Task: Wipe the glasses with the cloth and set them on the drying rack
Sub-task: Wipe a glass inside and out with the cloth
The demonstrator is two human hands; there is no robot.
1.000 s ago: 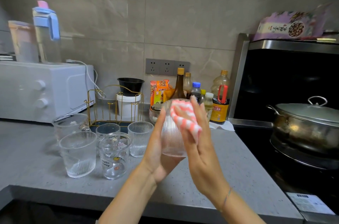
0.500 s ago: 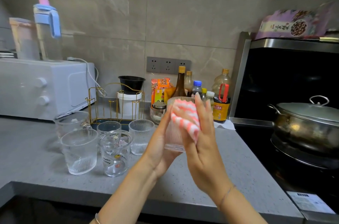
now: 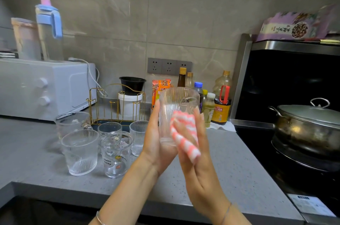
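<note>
A ribbed clear glass (image 3: pixel 173 107) is held upright above the counter. My left hand (image 3: pixel 155 143) cups its left side and base, fingers wrapped round it. My right hand (image 3: pixel 195 154) presses a pink-and-white striped cloth (image 3: pixel 184 132) against the lower right of the glass, fingers mostly straight. Several more glasses stand on the counter at the left: a ribbed tumbler (image 3: pixel 80 152), a printed cartoon glass (image 3: pixel 116 154), a small ribbed glass (image 3: pixel 137 137) and others behind. The gold wire drying rack (image 3: pixel 116 107) stands behind them with no glass on it.
A white microwave (image 3: pixel 44 88) with jugs on top sits at the back left. Sauce and oil bottles (image 3: pixel 219 101) line the wall behind the glass. A lidded steel pot (image 3: pixel 309 127) sits on the black stove at right. The grey counter's front edge (image 3: pixel 110 189) runs below.
The cloth and my right hand have slid from the top rim of the glass down to its lower side. The glass now shows its upper rim uncovered.
</note>
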